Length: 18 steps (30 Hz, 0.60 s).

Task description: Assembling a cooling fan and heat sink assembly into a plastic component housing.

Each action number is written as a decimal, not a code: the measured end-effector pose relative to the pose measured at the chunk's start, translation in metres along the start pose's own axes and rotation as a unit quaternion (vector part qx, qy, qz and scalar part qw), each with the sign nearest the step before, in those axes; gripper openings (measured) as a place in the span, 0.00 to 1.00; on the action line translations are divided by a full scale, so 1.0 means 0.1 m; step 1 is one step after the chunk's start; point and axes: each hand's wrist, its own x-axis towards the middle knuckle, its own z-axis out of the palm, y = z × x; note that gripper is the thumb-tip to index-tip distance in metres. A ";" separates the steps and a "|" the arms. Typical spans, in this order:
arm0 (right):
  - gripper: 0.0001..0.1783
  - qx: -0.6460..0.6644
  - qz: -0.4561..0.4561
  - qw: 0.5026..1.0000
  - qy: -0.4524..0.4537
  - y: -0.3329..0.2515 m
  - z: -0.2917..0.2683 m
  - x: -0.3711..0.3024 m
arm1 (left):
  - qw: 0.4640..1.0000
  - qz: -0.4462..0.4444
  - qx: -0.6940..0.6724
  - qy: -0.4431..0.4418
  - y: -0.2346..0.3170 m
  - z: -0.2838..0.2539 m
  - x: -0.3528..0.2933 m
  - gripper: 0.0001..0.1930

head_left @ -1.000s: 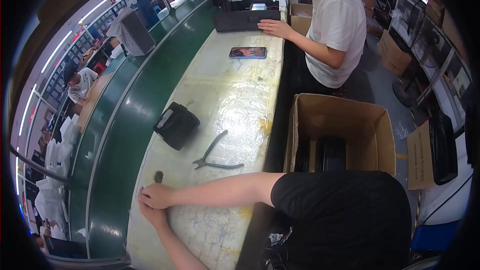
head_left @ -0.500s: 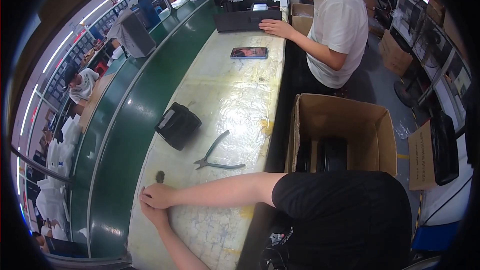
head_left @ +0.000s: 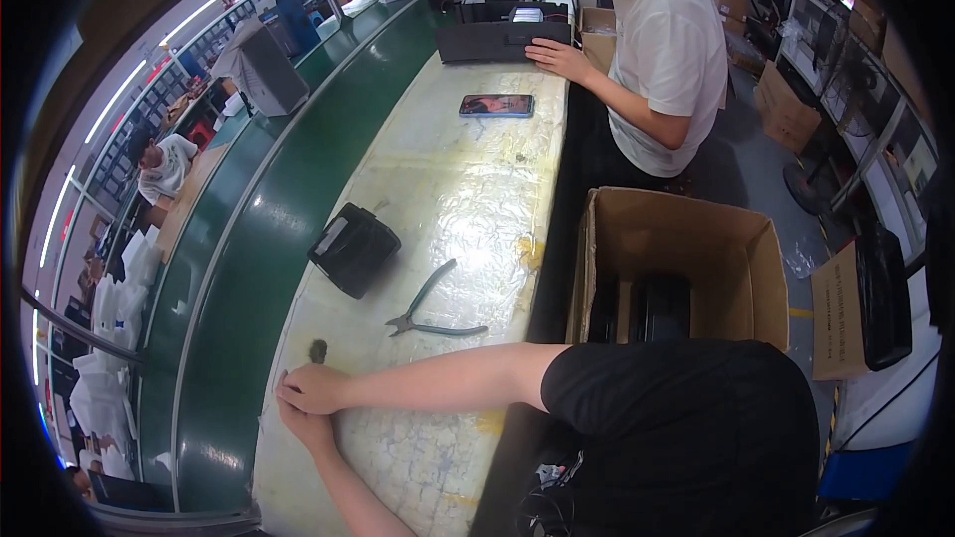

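Observation:
My right hand (head_left: pixel 315 389) lies over my left hand (head_left: pixel 306 425) near the table's left edge, at the lower left. The two are clasped together with fingers curled, and no object shows between them. Part of the left hand's fingers is hidden under the right. Just beyond them is a dark round smudge (head_left: pixel 317 350) on the table. Nearest among the loose things are the diagonal cutters (head_left: pixel 423 321), lying with handles spread. Past these sits a black boxy part (head_left: pixel 355 250) with a pale label. Neither hand touches the cutters or the part.
A green conveyor (head_left: pixel 261 229) runs along the left. On the far table lie a phone (head_left: pixel 496 105) and a black housing (head_left: pixel 505 42), touched by a co-worker's hand (head_left: pixel 559 59). At right stands an open cardboard box (head_left: pixel 731 239) with black items inside.
The black housing has shifted slightly right along with the co-worker's hand. The co-worker's other arm, earlier raised with a dark tool, is now mostly hidden. My hands stay put.

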 end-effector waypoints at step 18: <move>0.23 -0.003 0.004 1.000 -0.002 -0.04 -0.03 -0.01 | 1.000 0.011 0.022 0.004 -0.07 -0.01 0.01 0.23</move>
